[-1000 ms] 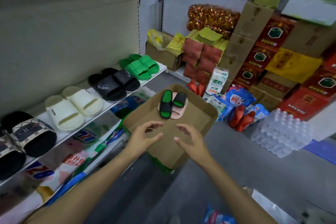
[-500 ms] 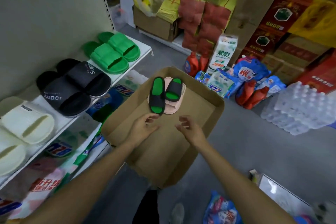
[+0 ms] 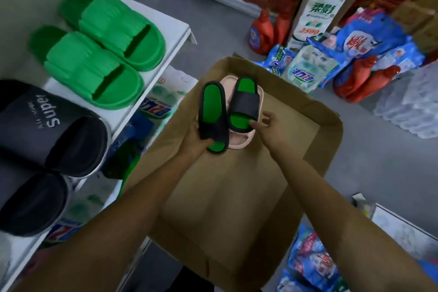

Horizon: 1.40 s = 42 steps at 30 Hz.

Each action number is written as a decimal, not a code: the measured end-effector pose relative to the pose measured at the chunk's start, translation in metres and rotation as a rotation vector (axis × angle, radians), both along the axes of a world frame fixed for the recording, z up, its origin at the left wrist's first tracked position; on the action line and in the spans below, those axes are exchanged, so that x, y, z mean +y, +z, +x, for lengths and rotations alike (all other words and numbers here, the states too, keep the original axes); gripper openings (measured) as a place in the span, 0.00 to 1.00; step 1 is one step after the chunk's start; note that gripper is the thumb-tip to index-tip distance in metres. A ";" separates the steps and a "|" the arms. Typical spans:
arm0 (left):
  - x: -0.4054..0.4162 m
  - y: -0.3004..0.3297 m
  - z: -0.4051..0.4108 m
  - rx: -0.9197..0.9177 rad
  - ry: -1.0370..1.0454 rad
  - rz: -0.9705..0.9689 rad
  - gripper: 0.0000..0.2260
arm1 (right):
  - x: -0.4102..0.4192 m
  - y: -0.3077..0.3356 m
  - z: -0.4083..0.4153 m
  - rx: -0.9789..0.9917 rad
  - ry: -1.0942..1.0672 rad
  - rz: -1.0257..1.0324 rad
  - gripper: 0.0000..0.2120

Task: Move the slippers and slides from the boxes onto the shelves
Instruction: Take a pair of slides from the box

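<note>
A brown cardboard box (image 3: 237, 197) lies open below me. At its far end two black slides with green insoles rest on a pink slipper (image 3: 239, 142). My left hand (image 3: 199, 136) grips the heel end of the left black slide (image 3: 212, 106). My right hand (image 3: 265, 124) touches the heel of the right black slide (image 3: 244, 102) with thumb and fingertips. On the white shelf (image 3: 176, 31) to the left stand a green pair (image 3: 104, 47) and a black pair marked Super (image 3: 49, 135).
Detergent bags (image 3: 305, 69), red bottles (image 3: 260, 31) and a tall white pack (image 3: 317, 7) crowd the grey floor beyond the box. Bottled water packs (image 3: 412, 106) sit at the right. More detergent bags (image 3: 312, 263) lie near my right arm. Lower shelf goods fill the left.
Both hands moved forward into the box and reached the black and green slides; my left hand took hold of one. The view dropped closer to the box.
</note>
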State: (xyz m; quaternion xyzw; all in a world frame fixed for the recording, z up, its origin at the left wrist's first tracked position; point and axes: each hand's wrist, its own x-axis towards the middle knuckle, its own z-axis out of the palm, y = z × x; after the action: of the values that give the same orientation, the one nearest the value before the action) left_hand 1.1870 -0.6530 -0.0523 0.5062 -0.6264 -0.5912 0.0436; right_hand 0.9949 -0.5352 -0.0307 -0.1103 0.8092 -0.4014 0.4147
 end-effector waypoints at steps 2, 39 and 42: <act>-0.003 -0.011 -0.006 0.021 0.045 0.026 0.39 | -0.011 -0.011 -0.009 -0.056 -0.022 0.000 0.33; 0.115 0.184 0.032 0.512 0.491 0.248 0.10 | 0.114 0.146 0.025 -0.573 0.035 -0.554 0.57; 0.155 0.212 0.055 0.556 0.523 0.177 0.17 | 0.141 0.182 0.044 -0.569 0.085 -0.621 0.56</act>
State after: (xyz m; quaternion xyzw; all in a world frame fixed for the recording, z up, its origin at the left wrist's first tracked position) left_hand 1.2418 -0.4975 0.1601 0.4712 -0.3871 -0.7264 0.3169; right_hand 1.0387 -0.3937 0.1514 -0.1483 0.4976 -0.6232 0.5849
